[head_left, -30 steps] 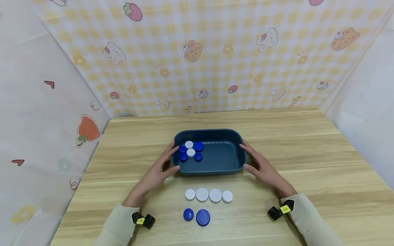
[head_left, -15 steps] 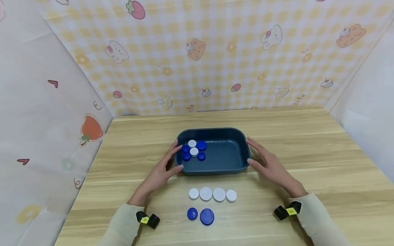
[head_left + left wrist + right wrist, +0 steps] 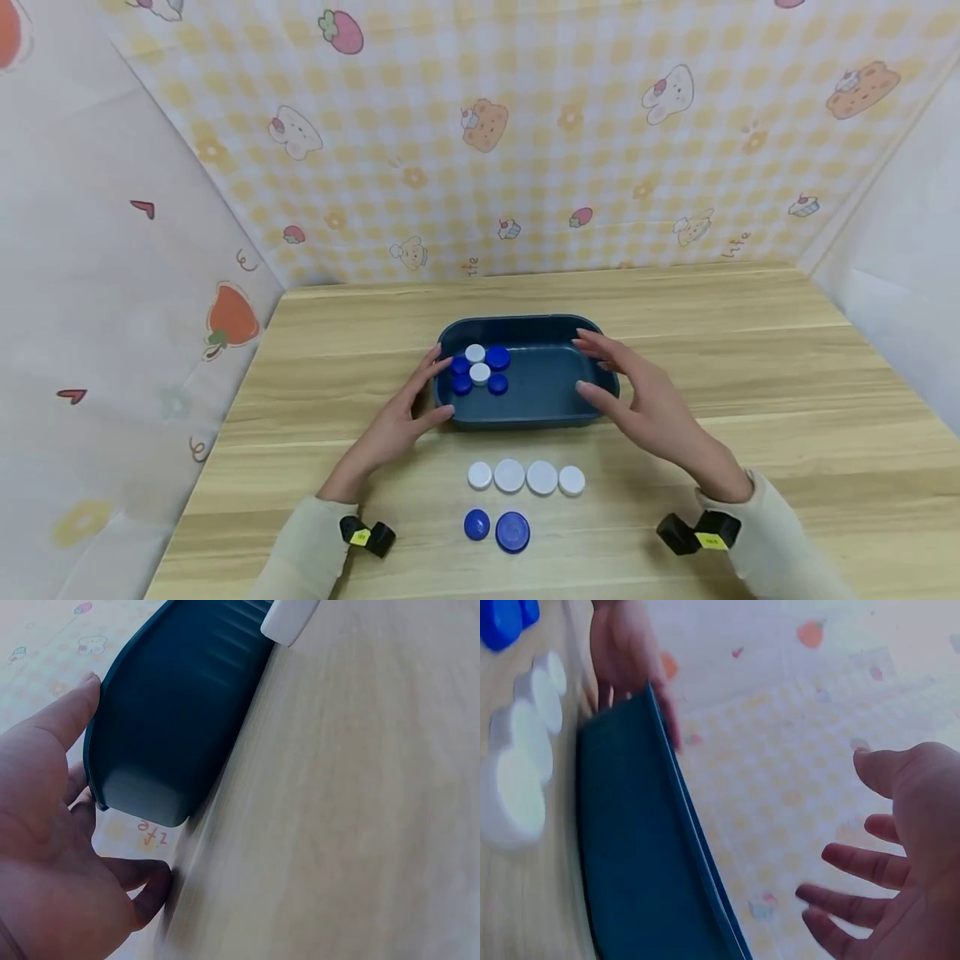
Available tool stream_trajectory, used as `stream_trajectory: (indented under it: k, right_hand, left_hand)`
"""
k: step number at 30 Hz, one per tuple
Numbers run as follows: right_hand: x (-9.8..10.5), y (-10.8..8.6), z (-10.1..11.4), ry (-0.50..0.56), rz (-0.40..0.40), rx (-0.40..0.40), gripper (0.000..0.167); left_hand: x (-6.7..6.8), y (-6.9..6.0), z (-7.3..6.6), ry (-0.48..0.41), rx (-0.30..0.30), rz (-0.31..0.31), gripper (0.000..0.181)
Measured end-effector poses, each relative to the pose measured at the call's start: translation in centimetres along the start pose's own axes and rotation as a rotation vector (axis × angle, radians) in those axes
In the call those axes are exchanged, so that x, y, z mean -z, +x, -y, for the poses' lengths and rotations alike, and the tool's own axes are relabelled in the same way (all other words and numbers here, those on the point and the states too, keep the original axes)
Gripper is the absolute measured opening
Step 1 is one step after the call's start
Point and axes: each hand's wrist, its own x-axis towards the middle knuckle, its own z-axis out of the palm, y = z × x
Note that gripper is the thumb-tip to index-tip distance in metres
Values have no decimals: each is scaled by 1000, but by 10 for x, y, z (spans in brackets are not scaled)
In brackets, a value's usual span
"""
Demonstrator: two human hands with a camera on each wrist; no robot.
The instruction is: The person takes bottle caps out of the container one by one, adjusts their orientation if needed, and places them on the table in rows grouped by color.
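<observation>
A dark teal tray (image 3: pixel 551 408) stands on the table with blue caps (image 3: pixel 497 358) and two white caps (image 3: pixel 480 374) grouped at its left end. My left hand (image 3: pixel 393 425) holds that left end, thumb at the front corner and fingers over the rim. In the left wrist view the thumb (image 3: pixel 79 705) lies along the rim and other fingers bend beneath the tray's end. My right hand (image 3: pixel 648 400) hovers over the tray's right end, its fingers spread and apart from the rim; the right wrist view shows them (image 3: pixel 866 866) holding nothing.
In front of the tray, several white caps (image 3: pixel 525 477) lie in a row. Two blue caps (image 3: pixel 495 529) lie nearer to me. A patterned cloth (image 3: pixel 525 158) hangs behind the wooden table (image 3: pixel 360 317), and pale sheets (image 3: pixel 112 333) stand at the sides.
My right hand has let go of the tray's right end and risen inward over it. My left hand stays at the left end. The whole view has shifted slightly; the caps keep their arrangement.
</observation>
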Motion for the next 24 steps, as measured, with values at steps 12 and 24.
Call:
stream_trajectory:
  k: [12, 24]
  right_hand:
    - [-29, 40, -8, 259, 176, -92, 49]
    - [-50, 58, -21, 327, 351, -276, 53]
  left_hand:
    - [-1, 0, 1, 1, -7, -1, 60]
    - [0, 1, 1, -12, -24, 1, 60]
